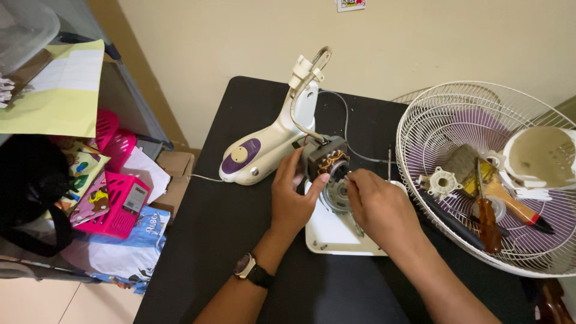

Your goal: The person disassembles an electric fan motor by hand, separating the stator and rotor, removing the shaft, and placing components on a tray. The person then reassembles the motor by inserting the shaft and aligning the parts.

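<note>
Left hand (292, 201) clasped around fan motor (327, 163); right hand (375, 204) pinched at its front. Probably heavy, rigid; best gripped by metal core, off the delicate copper windings.

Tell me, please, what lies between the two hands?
In the head view, the fan motor sits between the left hand and right hand, both touching it, above a white tray.

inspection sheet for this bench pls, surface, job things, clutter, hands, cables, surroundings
surface: black table, white tray under the work
job's things: fan motor with copper windings, attached to white and purple fan body
clutter: fan guard holding screwdrivers, brush, white motor cover
grippers: left hand steadies motor; right hand fingertips at its front, what they pinch is hidden
cables: grey cable loops behind motor
surroundings: beige wall, pink baskets, papers on floor at left
</note>
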